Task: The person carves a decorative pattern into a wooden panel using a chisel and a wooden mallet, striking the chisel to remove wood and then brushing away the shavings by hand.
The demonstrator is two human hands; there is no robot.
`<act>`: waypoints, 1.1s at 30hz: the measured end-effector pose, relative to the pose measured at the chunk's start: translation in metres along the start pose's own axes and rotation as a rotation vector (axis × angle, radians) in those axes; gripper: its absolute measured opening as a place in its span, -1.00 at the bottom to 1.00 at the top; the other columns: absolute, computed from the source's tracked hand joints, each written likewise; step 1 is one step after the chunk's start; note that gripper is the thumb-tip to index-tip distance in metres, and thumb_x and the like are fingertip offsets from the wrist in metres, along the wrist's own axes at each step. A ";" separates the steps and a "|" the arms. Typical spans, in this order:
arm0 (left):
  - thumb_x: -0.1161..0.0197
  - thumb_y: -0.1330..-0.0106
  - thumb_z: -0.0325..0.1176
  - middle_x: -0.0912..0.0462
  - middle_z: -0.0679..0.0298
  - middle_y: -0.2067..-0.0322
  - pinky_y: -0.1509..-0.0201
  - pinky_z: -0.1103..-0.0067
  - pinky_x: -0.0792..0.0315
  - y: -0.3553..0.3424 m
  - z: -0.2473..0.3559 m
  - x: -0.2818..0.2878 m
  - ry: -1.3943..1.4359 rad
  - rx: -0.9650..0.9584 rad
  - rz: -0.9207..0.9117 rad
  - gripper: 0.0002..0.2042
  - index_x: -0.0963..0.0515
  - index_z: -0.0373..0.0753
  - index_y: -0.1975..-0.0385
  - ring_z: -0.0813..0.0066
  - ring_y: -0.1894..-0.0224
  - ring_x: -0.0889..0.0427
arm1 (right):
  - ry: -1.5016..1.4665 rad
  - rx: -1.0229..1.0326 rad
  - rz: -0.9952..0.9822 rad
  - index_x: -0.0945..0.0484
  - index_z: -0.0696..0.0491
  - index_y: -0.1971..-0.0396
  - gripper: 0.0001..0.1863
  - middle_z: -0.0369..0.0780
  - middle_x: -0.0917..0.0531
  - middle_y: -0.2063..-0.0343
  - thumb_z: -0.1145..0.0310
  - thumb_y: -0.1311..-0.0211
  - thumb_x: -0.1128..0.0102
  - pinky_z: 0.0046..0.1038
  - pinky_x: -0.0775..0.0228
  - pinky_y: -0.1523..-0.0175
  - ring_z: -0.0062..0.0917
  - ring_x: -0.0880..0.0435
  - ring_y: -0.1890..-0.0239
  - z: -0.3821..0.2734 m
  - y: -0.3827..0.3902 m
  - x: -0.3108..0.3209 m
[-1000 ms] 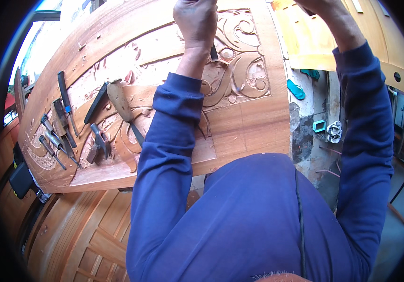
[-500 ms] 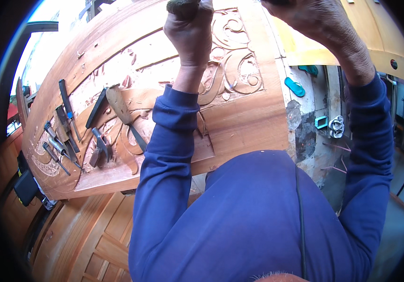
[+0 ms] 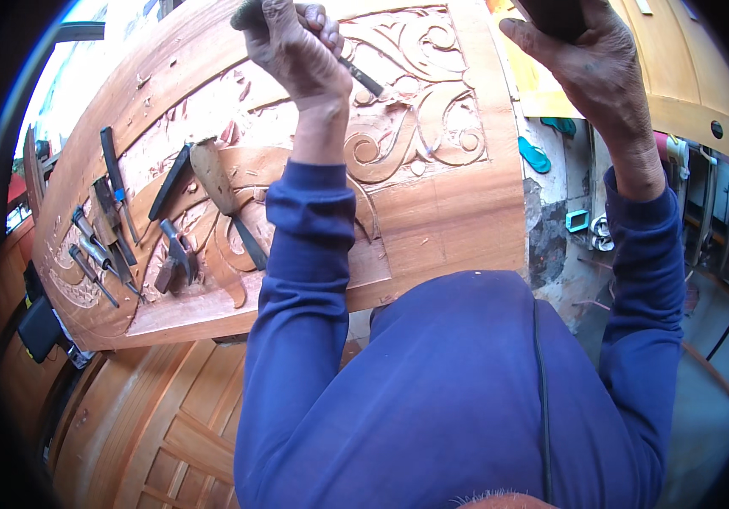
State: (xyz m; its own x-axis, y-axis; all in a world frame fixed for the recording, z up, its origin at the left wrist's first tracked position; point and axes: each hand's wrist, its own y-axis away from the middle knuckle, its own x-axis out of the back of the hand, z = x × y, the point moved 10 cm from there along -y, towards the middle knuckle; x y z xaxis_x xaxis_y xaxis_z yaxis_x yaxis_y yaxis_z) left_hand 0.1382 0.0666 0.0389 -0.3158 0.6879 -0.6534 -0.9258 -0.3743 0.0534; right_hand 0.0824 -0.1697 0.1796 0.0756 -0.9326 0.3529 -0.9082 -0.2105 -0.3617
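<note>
My left hand (image 3: pixel 301 64) is closed round a wood chisel (image 3: pixel 363 78). Its rounded handle end sticks out at the thumb side, and the metal blade slants down toward carved scrollwork (image 3: pixel 415 127) on a large reddish wooden panel (image 3: pixel 458 216). At the upper right, my right hand (image 3: pixel 594 72) grips a dark, block-like thing (image 3: pixel 554 15), cut off by the top edge, so its kind is unclear. That hand is raised, apart from the chisel. Wood shavings lie scattered over the carving.
On the panel's left lie a wooden-handled chisel (image 3: pixel 216 182), a hammer-like tool (image 3: pixel 179 254), a dark angled bar (image 3: pixel 169 182) and several other chisels (image 3: pixel 97 254). A pale wooden board (image 3: pixel 670 76) is at the right. Turquoise slippers (image 3: pixel 534 155) lie on the floor.
My left hand has shifted left and slightly nearer, and the chisel's blade now shows. My right hand has come lower into view with the dark thing. The whole view has shifted a little.
</note>
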 end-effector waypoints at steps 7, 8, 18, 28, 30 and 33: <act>-0.34 -0.43 0.03 -0.24 0.49 0.66 0.80 0.71 -0.07 -0.002 -0.033 0.001 0.232 0.237 0.028 -0.62 -0.41 -0.14 0.32 0.73 0.77 -0.25 | 0.077 0.036 -0.079 -0.37 0.15 -0.39 -0.28 -0.25 -0.58 -0.18 0.69 -0.19 -0.33 -0.50 -0.33 -0.35 -0.61 -0.50 -0.24 0.001 -0.006 -0.010; -0.34 -0.43 0.04 -0.24 0.49 0.66 0.80 0.71 -0.08 0.000 -0.042 -0.006 0.368 0.324 -0.009 -0.61 -0.41 -0.14 0.32 0.72 0.77 -0.25 | 0.064 0.024 -0.073 -0.37 0.14 -0.40 -0.27 -0.24 -0.59 -0.19 0.69 -0.18 -0.33 -0.49 -0.34 -0.36 -0.60 -0.50 -0.24 0.001 -0.008 -0.011; -0.36 -0.41 0.05 -0.29 0.50 0.62 0.78 0.74 -0.10 -0.011 -0.044 0.001 -0.016 0.109 -0.059 -0.63 -0.43 -0.07 0.38 0.74 0.75 -0.25 | 0.043 0.121 -0.066 -0.36 0.11 -0.40 -0.24 -0.24 -0.59 -0.18 0.69 -0.15 -0.36 -0.44 -0.38 -0.37 -0.53 -0.52 -0.26 -0.002 -0.029 -0.014; -0.42 -0.36 -0.44 -0.37 0.58 0.60 0.72 0.71 -0.06 0.002 -0.042 -0.026 -0.034 0.068 -0.178 -0.85 -0.57 -0.06 0.21 0.81 0.75 -0.19 | 0.335 0.070 -0.208 -0.37 0.06 -0.39 -0.25 -0.17 -0.61 -0.14 0.69 -0.14 -0.29 -0.39 -0.46 -0.31 -0.43 -0.58 -0.18 -0.029 -0.061 -0.023; -0.41 -0.36 -0.47 -0.35 0.59 0.58 0.70 0.72 -0.07 0.004 -0.039 -0.024 -0.077 0.069 -0.167 -0.81 -0.54 -0.06 0.18 0.83 0.73 -0.20 | 0.491 0.078 -0.358 -0.37 0.05 -0.39 -0.26 -0.15 -0.62 -0.13 0.69 -0.14 -0.28 -0.38 -0.47 -0.29 -0.41 -0.60 -0.16 -0.023 -0.064 -0.036; -0.39 -0.36 -0.48 -0.33 0.59 0.56 0.68 0.74 -0.09 0.012 -0.027 -0.024 -0.127 0.058 -0.114 -0.79 -0.51 -0.04 0.14 0.85 0.70 -0.21 | 0.599 0.094 -0.516 -0.38 0.04 -0.39 -0.26 -0.12 -0.63 -0.12 0.69 -0.14 -0.25 -0.37 -0.50 -0.27 -0.38 -0.62 -0.13 -0.017 -0.068 -0.042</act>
State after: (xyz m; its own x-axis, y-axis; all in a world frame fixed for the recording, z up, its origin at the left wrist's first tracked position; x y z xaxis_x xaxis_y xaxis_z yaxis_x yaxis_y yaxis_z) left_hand 0.1403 0.0288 0.0347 -0.2285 0.7981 -0.5575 -0.9663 -0.2556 0.0301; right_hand 0.1337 -0.1114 0.2037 0.2186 -0.3999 0.8901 -0.7784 -0.6215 -0.0881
